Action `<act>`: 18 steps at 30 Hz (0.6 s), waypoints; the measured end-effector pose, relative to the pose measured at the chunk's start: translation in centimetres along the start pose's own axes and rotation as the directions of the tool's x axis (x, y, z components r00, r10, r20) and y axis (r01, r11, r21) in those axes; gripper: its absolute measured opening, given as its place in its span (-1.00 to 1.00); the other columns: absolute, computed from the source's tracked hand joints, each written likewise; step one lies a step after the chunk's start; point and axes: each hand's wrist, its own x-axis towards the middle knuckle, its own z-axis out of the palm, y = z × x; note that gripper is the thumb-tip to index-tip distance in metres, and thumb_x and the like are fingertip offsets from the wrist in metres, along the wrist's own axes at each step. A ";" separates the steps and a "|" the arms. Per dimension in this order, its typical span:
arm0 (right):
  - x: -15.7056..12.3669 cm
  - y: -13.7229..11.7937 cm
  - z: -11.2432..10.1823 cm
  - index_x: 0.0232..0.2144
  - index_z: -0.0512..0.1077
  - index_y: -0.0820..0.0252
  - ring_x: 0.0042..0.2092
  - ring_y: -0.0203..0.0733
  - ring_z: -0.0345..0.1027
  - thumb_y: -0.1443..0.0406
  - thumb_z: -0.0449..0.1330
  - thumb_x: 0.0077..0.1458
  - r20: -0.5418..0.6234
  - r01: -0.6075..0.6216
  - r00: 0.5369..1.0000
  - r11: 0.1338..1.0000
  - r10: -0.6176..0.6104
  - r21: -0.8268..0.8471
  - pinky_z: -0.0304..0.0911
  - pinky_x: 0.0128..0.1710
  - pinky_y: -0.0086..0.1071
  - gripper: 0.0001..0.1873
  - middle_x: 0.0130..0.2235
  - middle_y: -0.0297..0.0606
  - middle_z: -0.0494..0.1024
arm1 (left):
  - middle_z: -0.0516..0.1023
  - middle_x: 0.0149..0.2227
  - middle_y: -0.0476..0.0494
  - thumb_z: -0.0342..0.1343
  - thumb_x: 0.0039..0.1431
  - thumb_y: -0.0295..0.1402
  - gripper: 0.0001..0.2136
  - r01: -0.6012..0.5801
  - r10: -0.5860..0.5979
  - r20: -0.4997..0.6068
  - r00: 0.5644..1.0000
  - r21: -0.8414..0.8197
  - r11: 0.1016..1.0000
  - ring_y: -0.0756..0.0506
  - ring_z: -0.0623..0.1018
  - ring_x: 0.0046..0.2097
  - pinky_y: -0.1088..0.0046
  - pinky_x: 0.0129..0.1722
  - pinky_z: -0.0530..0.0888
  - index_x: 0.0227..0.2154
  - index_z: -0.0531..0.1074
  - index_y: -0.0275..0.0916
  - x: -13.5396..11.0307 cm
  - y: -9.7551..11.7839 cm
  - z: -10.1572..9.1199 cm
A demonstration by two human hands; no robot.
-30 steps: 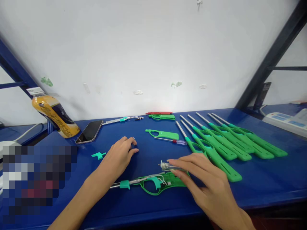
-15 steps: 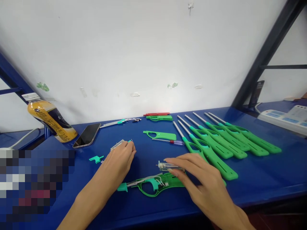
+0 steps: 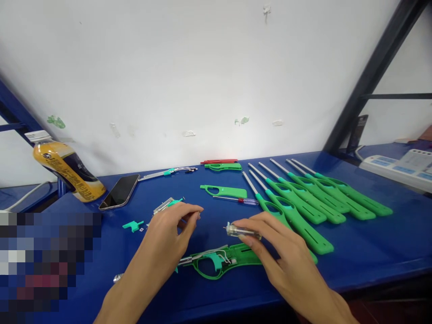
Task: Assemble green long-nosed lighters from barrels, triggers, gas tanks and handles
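Observation:
My right hand (image 3: 283, 254) pinches a small clear gas tank (image 3: 240, 231) with a metal tip, just above a green lighter shell (image 3: 221, 261). The shell lies open on the blue bench (image 3: 371, 252) and shows a teal trigger and wires. My left hand (image 3: 167, 234) hovers over the shell's metal tube. Its thumb and fingertips are pinched together a little left of the tank. What they hold is too small to make out. A small metal-and-teal part (image 3: 167, 204) lies just beyond my left hand.
Several finished green long-nose lighters (image 3: 303, 200) lie in a row at the right. A green shell half (image 3: 224, 191), a small screwdriver (image 3: 236, 200), a teal clip (image 3: 132, 225), a phone (image 3: 119, 192), a tilted bottle (image 3: 64, 166) and a power strip (image 3: 398, 168) are also on the bench.
My left hand left the small metal-and-teal part and moved right toward the tank, fingertips pinching. My right hand raised the clear tank slightly off the open shell.

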 end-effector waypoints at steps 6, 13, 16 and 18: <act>0.1 0.0 0.1 0.04 0.50 -0.01 -0.07 -0.22 0.59 0.36 0.19 0.43 -0.050 0.038 0.998 0.999 -0.038 -0.010 0.43 -0.03 -0.40 -0.79 -0.08 -0.39 0.71 | 0.71 -0.39 0.05 0.16 0.31 -0.26 -0.84 0.031 -0.033 -0.011 0.999 -0.175 0.984 -0.07 0.72 -0.37 0.49 -0.38 0.66 -0.21 0.64 -0.06 -0.2 1.8 0.2; -0.2 0.4 0.2 0.15 0.47 -0.09 -0.02 -0.24 0.61 0.32 0.18 0.46 -0.037 -0.006 0.999 1.000 0.006 0.001 0.48 0.01 -0.40 -0.70 0.00 -0.41 0.70 | 0.71 -0.41 0.11 0.24 0.28 -0.33 -0.86 -0.018 0.005 -0.047 0.999 -0.291 0.957 0.02 0.71 -0.41 0.66 -0.39 0.62 -0.17 0.67 -0.03 -0.3 3.5 -0.2; -0.3 0.4 0.2 0.23 0.44 -0.09 -0.02 -0.23 0.63 0.31 0.15 0.47 -0.032 -0.033 0.999 0.999 0.033 0.021 0.51 0.01 -0.39 -0.65 0.02 -0.37 0.70 | 0.70 -0.41 0.16 0.25 0.27 -0.39 -0.86 -0.069 0.037 -0.104 0.994 -0.320 0.945 0.06 0.70 -0.41 0.73 -0.44 0.57 -0.24 0.67 0.01 -0.6 4.3 0.0; -0.2 0.2 0.1 0.23 0.44 -0.07 -0.10 -0.26 0.65 0.31 0.14 0.47 -0.033 -0.028 0.999 0.998 0.030 0.050 0.54 -0.05 -0.43 -0.64 -0.02 -0.37 0.70 | 0.70 -0.40 0.17 0.25 0.29 -0.40 -0.85 -0.081 0.041 -0.127 0.991 -0.331 0.940 0.06 0.69 -0.41 0.74 -0.46 0.56 -0.23 0.66 0.03 -0.8 4.7 0.2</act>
